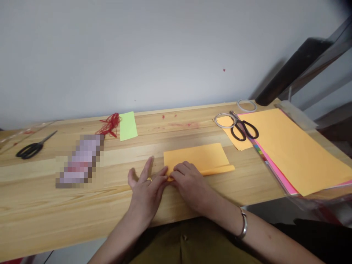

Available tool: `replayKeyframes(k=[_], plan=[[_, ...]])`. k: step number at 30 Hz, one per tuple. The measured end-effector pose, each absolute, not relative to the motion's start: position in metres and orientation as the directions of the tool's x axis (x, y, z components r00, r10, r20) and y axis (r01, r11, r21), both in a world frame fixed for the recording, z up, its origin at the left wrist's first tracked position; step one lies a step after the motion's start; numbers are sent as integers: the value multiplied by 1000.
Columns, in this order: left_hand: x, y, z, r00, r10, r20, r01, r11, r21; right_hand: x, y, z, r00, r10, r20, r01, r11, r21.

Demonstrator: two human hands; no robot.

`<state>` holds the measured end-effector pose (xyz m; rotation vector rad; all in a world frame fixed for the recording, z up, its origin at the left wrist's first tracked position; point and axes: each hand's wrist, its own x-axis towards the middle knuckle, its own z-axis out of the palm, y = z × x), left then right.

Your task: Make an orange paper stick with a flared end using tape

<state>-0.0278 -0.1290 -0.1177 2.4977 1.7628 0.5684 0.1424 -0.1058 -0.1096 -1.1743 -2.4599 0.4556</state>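
An orange sheet of paper point(195, 156) lies on the table, its near long edge curled into a narrow roll. At the left end of that roll, my left hand point(147, 189) pinches the paper between thumb and forefinger, while its other fingers spread to the left. A gold ring is on one of them. Close beside it, my right hand point(189, 185) has its fingers bent over the rolled edge, pressing it. The thumbs are mostly hidden. The right end of the roll sticks out past the flat part of the sheet.
Black-handled scissors point(244, 130) and a tape roll point(225, 120) lie right, by stacked orange sheets point(305, 150). Another tape roll point(246, 105) is behind. Left are a pixelated object point(79, 161), red string point(111, 124), a green paper point(128, 126) and more scissors point(34, 148).
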Motion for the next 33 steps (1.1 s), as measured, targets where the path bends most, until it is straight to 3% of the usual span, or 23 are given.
replayKeyframes(k=[7,13,18,23,33], plan=[[-39,-133,-103,212,948,239,892,-287,348,142,-105,-111,-586,791,173,670,594,-445],[-27,-136,-98,152,887,435,900,-306,310,143,-106,-110,-576,796,188,667,590,-454],[-17,-134,-108,198,888,415,921,-313,231,141,-106,-111,-578,792,196,662,596,-454],[-18,-133,-112,179,876,447,919,-311,241,149,-103,-107,-579,789,206,647,598,-474],[-19,-133,-114,194,864,465,906,-340,254,178,-89,-93,-514,849,121,790,524,-317]])
